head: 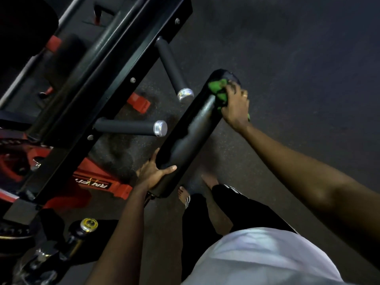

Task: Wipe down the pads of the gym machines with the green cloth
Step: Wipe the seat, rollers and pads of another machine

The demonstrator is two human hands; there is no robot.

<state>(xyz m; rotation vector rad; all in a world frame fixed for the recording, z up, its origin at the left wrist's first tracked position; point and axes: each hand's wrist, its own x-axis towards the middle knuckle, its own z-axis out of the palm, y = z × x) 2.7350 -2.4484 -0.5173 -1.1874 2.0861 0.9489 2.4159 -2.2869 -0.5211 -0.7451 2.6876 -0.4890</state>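
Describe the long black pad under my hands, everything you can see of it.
The black roller pad is a long padded cylinder with a smooth, slightly glossy, vinyl-like cover that catches a streak of light. It runs diagonally, raised above the floor beside the machine frame. The left hand grips its near end. The right hand presses the green cloth onto its far end. Its mount is hidden.

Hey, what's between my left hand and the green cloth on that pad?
In the head view, only bare pad: the left hand grips its near end, the green cloth sits near the far end.
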